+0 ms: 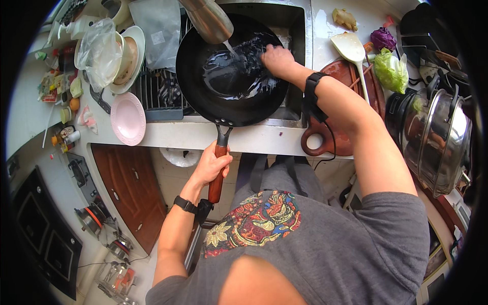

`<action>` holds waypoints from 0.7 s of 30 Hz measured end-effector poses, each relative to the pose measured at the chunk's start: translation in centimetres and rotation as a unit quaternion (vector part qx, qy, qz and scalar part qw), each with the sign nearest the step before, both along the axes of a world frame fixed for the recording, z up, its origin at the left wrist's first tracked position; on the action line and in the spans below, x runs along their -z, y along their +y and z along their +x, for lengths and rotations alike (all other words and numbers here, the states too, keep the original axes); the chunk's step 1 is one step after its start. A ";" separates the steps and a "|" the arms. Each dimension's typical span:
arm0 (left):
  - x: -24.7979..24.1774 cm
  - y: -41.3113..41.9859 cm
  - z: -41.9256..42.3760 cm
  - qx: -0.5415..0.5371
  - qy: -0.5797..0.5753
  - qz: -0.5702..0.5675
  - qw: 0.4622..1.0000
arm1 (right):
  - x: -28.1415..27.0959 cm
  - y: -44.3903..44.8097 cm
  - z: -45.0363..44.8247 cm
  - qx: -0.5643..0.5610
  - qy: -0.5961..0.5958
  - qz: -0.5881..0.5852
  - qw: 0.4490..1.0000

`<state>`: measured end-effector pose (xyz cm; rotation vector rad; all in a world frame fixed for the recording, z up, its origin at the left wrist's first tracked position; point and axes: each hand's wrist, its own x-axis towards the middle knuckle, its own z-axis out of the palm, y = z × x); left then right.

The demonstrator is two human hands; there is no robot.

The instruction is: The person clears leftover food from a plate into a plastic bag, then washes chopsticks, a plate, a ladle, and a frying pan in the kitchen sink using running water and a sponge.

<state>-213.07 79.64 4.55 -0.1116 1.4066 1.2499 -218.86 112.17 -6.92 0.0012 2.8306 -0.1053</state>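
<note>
A black wok [202, 99] rests over the sink, with water in its bowl. My left hand [214, 164] grips its wooden handle [215, 188]. From a metal faucet [211, 23], water runs into the wok. My right hand [277, 61] is over the wok's right inner side, at the wet surface; it is blurred, and its fingertips are partly hidden, so I cannot tell whether it holds anything. Both wrists wear black straps.
Left of the wok are a dish rack [164, 113], a pink plate [128, 119] and stacked bowls under a plastic bag [100, 57]. On the right lie a cutting board [324, 133], a pale spatula [349, 47], ginger [345, 20], purple cabbage [382, 39], lettuce [391, 71] and a steel steamer pot [436, 141].
</note>
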 end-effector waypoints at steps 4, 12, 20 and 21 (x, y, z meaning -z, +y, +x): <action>-0.8 -0.1 -0.1 -0.010 -0.048 -0.011 0.999 | -0.4 -4.2 0.3 0.009 -0.086 -0.134 0.987; -1.7 0.7 -0.2 0.003 -0.062 -0.024 0.998 | 0.0 -11.0 -6.2 -0.050 0.165 -0.312 0.934; -1.1 0.6 0.7 -0.033 -0.048 -0.003 0.998 | 1.9 -4.4 -1.1 -0.040 0.013 -0.061 0.997; -1.0 0.7 0.6 -0.028 -0.049 -0.005 0.998 | 1.3 -5.0 -0.1 -0.112 -0.096 -0.099 0.984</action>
